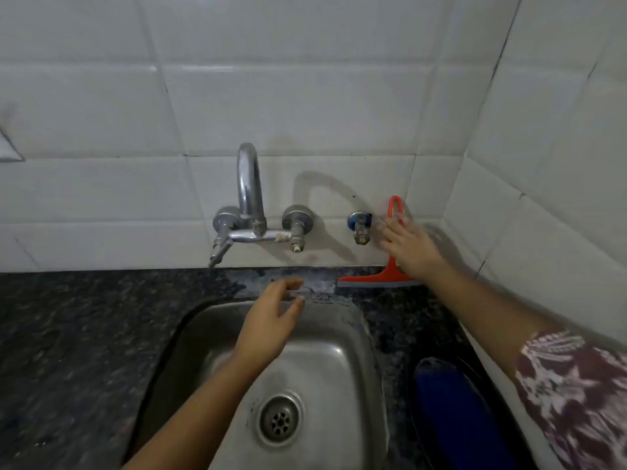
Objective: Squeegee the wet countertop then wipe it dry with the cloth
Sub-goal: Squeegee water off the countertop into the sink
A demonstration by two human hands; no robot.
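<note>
White tiles (305, 96) back the dark counter (84, 334), where the squeegee (373, 279) leans against them. Right grip (412, 249) covers its handle, closure unclear through blur; left grip (268, 327) hovers loose, empty. A hasty grab could topple it into the sink (332, 361).

Red squeegee (380, 277) upright against the tiled wall (305, 96), blade on the dark countertop (68, 334); right hand (410, 247) over its handle, fingers blurred. Left hand (271, 322), fingers loose, holding nothing, above the steel sink (339, 354). Tap (251, 198) on the wall; blurred blue item (451, 401) right of the sink.
</note>
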